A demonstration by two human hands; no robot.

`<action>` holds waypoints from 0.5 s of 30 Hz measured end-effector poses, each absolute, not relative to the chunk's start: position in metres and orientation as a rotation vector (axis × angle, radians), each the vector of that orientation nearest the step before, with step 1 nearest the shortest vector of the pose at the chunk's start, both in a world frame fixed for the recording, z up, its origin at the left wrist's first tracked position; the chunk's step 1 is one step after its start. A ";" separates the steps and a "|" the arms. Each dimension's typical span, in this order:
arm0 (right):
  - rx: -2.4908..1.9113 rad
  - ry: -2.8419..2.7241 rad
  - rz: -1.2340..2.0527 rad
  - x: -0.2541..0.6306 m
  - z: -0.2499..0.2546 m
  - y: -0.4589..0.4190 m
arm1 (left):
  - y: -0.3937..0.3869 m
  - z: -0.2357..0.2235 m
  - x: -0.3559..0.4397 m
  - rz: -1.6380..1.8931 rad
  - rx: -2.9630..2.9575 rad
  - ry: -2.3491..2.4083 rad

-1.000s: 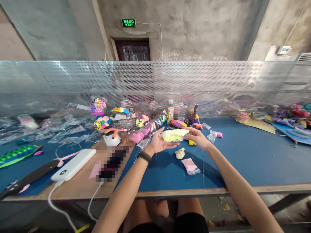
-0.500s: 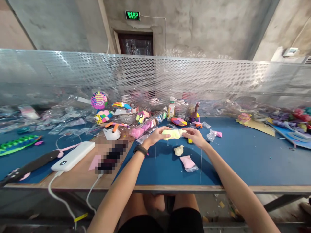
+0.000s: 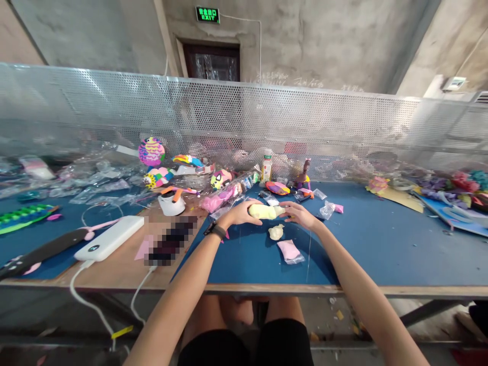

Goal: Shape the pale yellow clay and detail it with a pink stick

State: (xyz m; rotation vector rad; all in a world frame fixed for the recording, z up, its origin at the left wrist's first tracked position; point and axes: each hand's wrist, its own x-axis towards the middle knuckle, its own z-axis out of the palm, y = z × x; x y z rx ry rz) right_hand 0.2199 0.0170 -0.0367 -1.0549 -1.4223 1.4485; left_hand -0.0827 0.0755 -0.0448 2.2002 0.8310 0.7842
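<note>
Your left hand (image 3: 241, 213) grips the yellow piece (image 3: 262, 211); right hand (image 3: 302, 215) pinches its thin end. Support both ends, press lightly.

1. The left hand (image 3: 244, 213) is bare; a dark band (image 3: 218, 232) with a small black face (image 3: 209, 229) circles its wrist.
2. The right hand (image 3: 302, 215) and wrist are bare.
3. Both forearms are uncovered.
4. Black shorts (image 3: 284, 340) end above bare knees.
</note>
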 end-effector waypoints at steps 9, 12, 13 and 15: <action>-1.121 -1.491 1.482 0.216 -0.035 0.018 | 0.063 -0.010 -0.081 0.697 2.189 0.934; -1.087 -1.552 1.373 0.214 -0.035 0.018 | 0.044 0.002 -0.062 0.781 2.530 1.078; -1.078 -1.564 1.343 0.213 -0.036 0.018 | 0.037 0.004 -0.055 0.809 2.645 1.124; -1.064 -1.576 1.302 0.211 -0.035 0.017 | 0.026 0.004 -0.044 0.817 2.797 1.201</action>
